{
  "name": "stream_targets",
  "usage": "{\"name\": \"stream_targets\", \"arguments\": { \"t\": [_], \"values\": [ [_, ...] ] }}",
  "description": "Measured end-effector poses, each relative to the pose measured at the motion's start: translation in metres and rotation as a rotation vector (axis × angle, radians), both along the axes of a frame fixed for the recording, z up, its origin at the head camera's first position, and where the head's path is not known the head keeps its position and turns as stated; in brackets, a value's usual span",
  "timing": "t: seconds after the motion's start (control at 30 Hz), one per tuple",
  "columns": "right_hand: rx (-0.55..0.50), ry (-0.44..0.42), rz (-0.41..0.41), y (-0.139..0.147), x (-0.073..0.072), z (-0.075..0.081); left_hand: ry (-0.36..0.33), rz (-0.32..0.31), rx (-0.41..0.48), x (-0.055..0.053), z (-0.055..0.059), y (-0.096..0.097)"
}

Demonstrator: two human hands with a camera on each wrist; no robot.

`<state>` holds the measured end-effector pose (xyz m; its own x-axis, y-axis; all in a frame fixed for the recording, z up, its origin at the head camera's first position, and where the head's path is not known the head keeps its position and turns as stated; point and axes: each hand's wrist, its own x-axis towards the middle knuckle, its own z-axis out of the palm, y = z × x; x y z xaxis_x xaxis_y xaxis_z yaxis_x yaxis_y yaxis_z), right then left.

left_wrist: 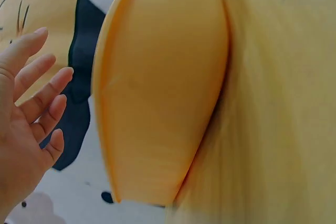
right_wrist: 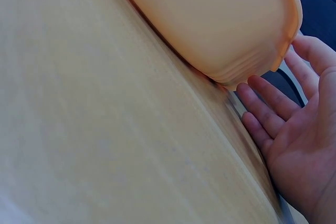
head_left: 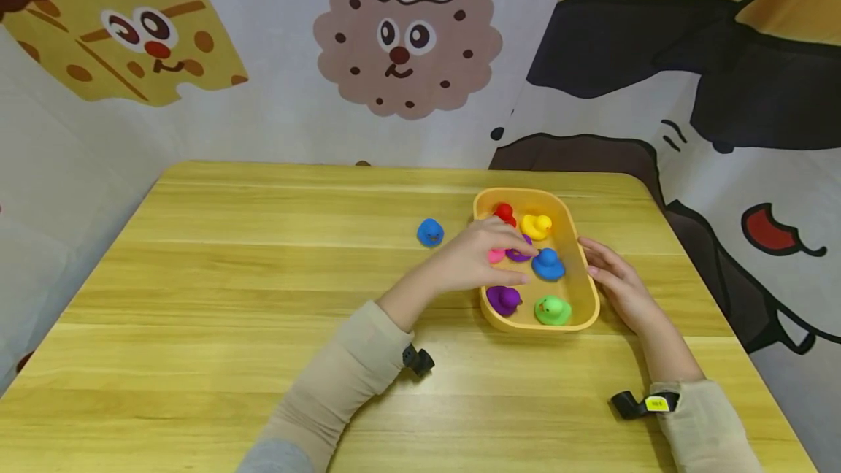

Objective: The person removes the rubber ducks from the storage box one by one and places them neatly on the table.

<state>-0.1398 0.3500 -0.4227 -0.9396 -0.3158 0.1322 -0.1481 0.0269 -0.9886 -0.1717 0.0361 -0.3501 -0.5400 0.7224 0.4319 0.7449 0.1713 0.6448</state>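
A yellow-orange plastic tub point(head_left: 575, 276) stands right of the table's middle, with several toy ducks inside. Among them are a blue duck point(head_left: 548, 266), a green duck point(head_left: 554, 310), a yellow duck point(head_left: 536, 227), a red duck point(head_left: 504, 211) and a purple duck point(head_left: 502, 301). My left hand point(head_left: 468, 255) hovers over the tub's left side, fingers spread and holding nothing; it partly covers a pink duck point(head_left: 496, 255) and a second purple duck point(head_left: 518, 253). On the tub's right side, my right hand point(head_left: 624, 290) rests extended fingers against the outer wall and rim.
Outside the tub, to its left, another blue duck point(head_left: 430, 233) sits on the wooden table point(head_left: 230, 298). A cloth with cartoon prints point(head_left: 407, 57) hangs behind the table's far edge. Both wrists wear small black cameras.
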Motion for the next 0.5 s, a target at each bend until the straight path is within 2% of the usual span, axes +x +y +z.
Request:
{"name": "stream_targets", "arguments": {
  "t": [0.33,0.5],
  "values": [
    [0.036,0.006,0.006,0.001,-0.001,-0.001,0.090,-0.107,-0.131,0.010,-0.010,0.032],
    [0.039,0.010,0.007,0.001,-0.002,-0.002,0.054,-0.125,-0.225,0.011,-0.015,0.042]
  ]
}}
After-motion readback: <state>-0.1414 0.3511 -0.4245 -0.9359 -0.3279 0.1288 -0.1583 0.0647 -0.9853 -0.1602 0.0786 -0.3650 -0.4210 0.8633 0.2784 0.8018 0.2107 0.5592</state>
